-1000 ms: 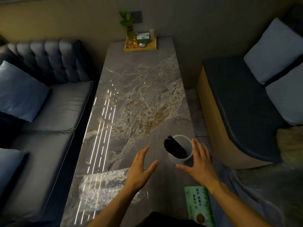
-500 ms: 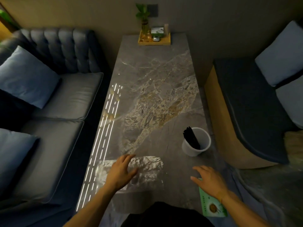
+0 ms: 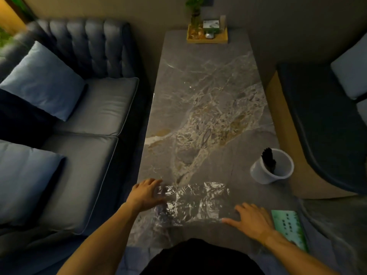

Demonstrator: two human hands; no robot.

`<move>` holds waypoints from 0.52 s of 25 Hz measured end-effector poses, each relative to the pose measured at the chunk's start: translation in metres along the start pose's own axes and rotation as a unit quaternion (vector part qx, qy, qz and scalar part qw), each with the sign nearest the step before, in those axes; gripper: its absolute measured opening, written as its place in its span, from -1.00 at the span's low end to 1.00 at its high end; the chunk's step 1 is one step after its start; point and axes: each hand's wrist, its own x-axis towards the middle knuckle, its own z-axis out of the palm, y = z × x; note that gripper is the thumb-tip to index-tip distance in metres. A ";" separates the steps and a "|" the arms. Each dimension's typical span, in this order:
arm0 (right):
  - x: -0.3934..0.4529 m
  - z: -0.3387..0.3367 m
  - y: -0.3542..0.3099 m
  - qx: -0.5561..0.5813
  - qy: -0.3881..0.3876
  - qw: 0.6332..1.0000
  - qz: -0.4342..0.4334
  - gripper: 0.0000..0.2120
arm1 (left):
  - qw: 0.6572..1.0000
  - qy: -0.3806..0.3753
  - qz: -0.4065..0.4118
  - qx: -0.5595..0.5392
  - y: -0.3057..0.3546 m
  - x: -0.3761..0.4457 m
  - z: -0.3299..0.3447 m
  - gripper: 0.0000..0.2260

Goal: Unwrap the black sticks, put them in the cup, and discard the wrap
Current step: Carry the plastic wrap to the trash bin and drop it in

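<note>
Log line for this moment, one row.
sticks: in cup | wrap: flat on table | left hand: on wrap | right hand: at wrap edge

Your counter (image 3: 208, 86) is grey marble, veined in white and tan, with a brownish patch through the middle. The wrap (image 3: 190, 203) before you is clear and crinkled, catching silvery-white glints. The cup (image 3: 266, 173) is white; the sticks (image 3: 269, 160) in it are black. By your right arm lies a green card (image 3: 290, 227) with dark print and what may be a leaf pattern, though it is blurred. The sofa (image 3: 95, 108) is dark blue-grey and tufted, its cushions (image 3: 41, 80) paler blue. The far tray (image 3: 207, 37) is yellow-tan, and the plant (image 3: 195, 4) on it is green.
</note>
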 end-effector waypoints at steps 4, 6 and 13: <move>-0.006 0.008 -0.016 0.201 -0.044 0.974 0.092 -0.29 | 0.999 -0.003 0.050 0.006 0.005 0.019 0.002 -0.39; -0.012 0.014 -0.025 0.408 -0.059 0.898 0.157 -0.51 | 0.998 0.003 0.070 0.008 0.008 0.026 0.005 -0.49; -0.032 0.041 -0.062 0.807 -0.103 0.506 0.286 -0.84 | 0.994 -0.028 0.094 -0.042 0.013 0.031 0.020 -0.73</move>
